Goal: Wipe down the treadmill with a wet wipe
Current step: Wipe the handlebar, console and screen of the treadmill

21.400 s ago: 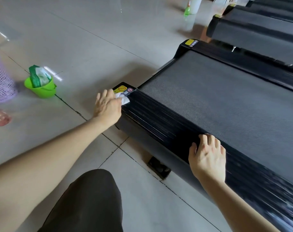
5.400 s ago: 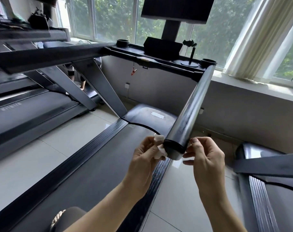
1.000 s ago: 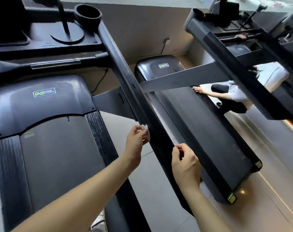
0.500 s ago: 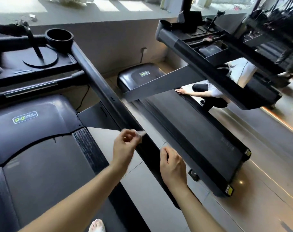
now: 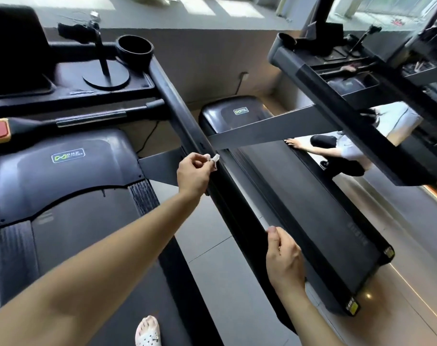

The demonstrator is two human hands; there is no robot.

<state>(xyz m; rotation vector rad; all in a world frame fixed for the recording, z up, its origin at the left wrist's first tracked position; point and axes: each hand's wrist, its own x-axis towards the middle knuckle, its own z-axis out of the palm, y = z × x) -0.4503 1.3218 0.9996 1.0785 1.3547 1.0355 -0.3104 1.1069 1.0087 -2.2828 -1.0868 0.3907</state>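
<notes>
- Fingers (image 5: 208, 159) of the left hand (image 5: 193, 174) are pinched on a small white wipe (image 5: 214, 159), which is pressed to the top of the treadmill's right handrail (image 5: 187, 121), near the point where a grey strut (image 5: 162, 166) meets it.
- The right hand (image 5: 283, 260) is curled round the same handrail nearer its free end; the thumb lies on top, and the rail is gripped and steadied.
- The wipe is seen only as a crumpled scrap at the fingertips; how much of it touches the rail cannot be told.
- The step in hand is judged to be wiping along the handrail, between the two hands.
- For a good pass, the wipe should be opened out so that more of it is laid on the rail, and it should be wrapped round the sides as well as the top.
- Steady pressure should be kept and the stroke run in one direction, so that no strip is missed.
- The right hand's own patch is covered by the grip and would need to be wiped afterwards.
- The cup holder (image 5: 135, 49) and console tray (image 5: 70, 81) lie further up the rail.
- Another person (image 5: 337, 152) is crouched beside the next treadmill (image 5: 299, 196).
</notes>
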